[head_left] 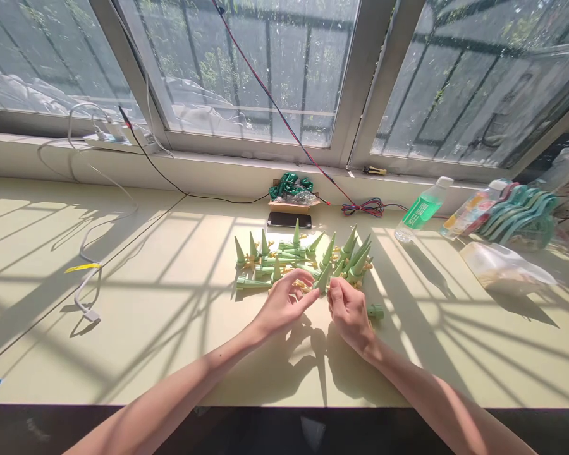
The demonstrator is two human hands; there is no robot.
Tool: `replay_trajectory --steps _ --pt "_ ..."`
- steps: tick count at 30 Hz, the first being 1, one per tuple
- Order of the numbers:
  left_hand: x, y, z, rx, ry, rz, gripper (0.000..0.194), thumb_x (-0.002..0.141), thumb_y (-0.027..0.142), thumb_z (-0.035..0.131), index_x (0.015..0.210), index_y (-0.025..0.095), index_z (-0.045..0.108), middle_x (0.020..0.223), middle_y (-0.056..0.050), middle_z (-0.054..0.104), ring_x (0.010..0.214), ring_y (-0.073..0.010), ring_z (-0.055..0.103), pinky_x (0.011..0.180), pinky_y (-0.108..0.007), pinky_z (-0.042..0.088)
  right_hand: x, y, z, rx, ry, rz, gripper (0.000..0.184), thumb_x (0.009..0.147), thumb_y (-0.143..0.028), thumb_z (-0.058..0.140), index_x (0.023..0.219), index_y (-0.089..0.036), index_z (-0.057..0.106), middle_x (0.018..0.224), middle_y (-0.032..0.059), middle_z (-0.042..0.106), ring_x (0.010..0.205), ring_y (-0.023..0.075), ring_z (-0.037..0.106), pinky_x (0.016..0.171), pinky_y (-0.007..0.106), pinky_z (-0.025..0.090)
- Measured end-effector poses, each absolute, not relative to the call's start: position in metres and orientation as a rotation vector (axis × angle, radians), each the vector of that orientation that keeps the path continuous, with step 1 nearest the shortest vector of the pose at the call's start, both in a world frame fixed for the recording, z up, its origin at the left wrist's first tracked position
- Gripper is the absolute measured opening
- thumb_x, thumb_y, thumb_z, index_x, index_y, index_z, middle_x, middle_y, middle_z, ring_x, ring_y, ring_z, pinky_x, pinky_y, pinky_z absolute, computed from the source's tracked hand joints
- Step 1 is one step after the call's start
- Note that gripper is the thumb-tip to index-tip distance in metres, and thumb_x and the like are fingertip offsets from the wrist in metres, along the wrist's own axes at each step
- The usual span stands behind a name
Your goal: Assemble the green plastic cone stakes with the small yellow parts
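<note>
A green cone-shaped piece (pixel 323 278) stands point up between my two hands, and its shadow falls on the table in front of me. My left hand (pixel 289 300) is at its left, fingers curled, with the thumb tip against the cone's lower part. On the other side, my right hand (pixel 348 309) is closed in a pinch close to the cone; whatever sits between its fingertips is hidden. Behind the hands are several similar green cones (pixel 296 234), some upright and some lying down, with small yellowish parts among them. Another green piece (pixel 375 311) lies beside my right wrist.
Past the cones lie a dark phone (pixel 289 220) and a small box (pixel 291 205) with green material. To the right stand a green-labelled bottle (pixel 420 212), another bottle (pixel 474 208), teal hangers (pixel 521 215) and a plastic bag (pixel 507 268). A white cable (pixel 88 253) crosses the left side.
</note>
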State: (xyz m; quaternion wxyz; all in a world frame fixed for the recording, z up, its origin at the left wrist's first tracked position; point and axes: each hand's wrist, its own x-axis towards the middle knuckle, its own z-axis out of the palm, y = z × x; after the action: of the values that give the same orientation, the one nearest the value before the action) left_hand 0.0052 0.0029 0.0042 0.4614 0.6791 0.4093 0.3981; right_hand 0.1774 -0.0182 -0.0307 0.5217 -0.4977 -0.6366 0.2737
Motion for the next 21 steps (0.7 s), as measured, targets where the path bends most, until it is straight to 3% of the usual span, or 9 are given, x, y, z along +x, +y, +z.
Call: replay_trajectory --steps 2,5,8,11,16,21 --pt "0.005 0.005 0.004 1.583 1.022 0.945 0.035 0.089 0.050 0.063 0.085 0.016 0.064 0.083 -0.002 0.064 0.053 -0.0082 0.053 0.051 -0.021 0.045 0.178 -0.019 -0.029 -1.182 -1.537 0.628 0.040 0.105 -0.040 0.038 0.068 -0.022 0.037 0.058 -0.0038 0.038 0.050 0.0113 0.036 0.048 0.026 0.030" --pt "0.004 0.007 0.004 1.484 1.027 0.807 0.061 0.092 0.065 0.049 0.064 0.013 0.063 0.055 -0.001 0.056 0.042 -0.0087 0.048 0.043 -0.021 0.036 0.178 -0.021 -0.026 -1.153 -1.610 0.551 0.040 0.105 -0.038 0.037 0.069 -0.022 0.037 0.059 -0.0040 0.037 0.051 0.0112 0.034 0.051 0.026 0.030" --pt "0.003 0.008 0.003 1.376 0.984 0.669 0.072 0.091 0.072 0.043 0.057 0.012 0.064 0.046 -0.001 0.052 0.035 -0.0088 0.043 0.041 -0.022 0.031 0.177 -0.022 -0.022 -1.117 -1.732 0.502 0.040 0.106 -0.037 0.036 0.068 -0.021 0.039 0.060 -0.0036 0.037 0.053 0.0114 0.034 0.053 0.027 0.030" --pt "0.002 0.008 0.003 1.305 0.926 0.596 0.069 0.089 0.071 0.048 0.058 0.012 0.066 0.042 0.000 0.050 0.034 -0.0072 0.040 0.044 -0.023 0.031 0.177 -0.022 -0.020 -1.084 -1.795 0.514 0.041 0.106 -0.035 0.036 0.068 -0.021 0.042 0.062 -0.0030 0.040 0.053 0.0115 0.035 0.054 0.027 0.031" --pt "0.000 0.008 0.004 1.264 0.844 0.620 0.058 0.088 0.066 0.056 0.067 0.012 0.065 0.056 -0.001 0.058 0.039 -0.0063 0.042 0.045 -0.023 0.029 0.177 -0.022 -0.019 -1.060 -1.795 0.566 0.040 0.106 -0.034 0.036 0.071 -0.020 0.049 0.062 -0.0027 0.043 0.053 0.0114 0.037 0.054 0.026 0.031" --pt "0.000 0.008 0.002 1.310 0.838 0.711 0.044 0.084 0.057 0.068 0.071 0.017 0.055 0.048 0.007 0.045 0.040 -0.0072 0.040 0.045 -0.022 0.031 0.177 -0.022 -0.023 -1.093 -1.722 0.619 0.040 0.105 -0.037 0.036 0.067 -0.022 0.037 0.058 -0.0038 0.037 0.050 0.0114 0.033 0.051 0.027 0.028"
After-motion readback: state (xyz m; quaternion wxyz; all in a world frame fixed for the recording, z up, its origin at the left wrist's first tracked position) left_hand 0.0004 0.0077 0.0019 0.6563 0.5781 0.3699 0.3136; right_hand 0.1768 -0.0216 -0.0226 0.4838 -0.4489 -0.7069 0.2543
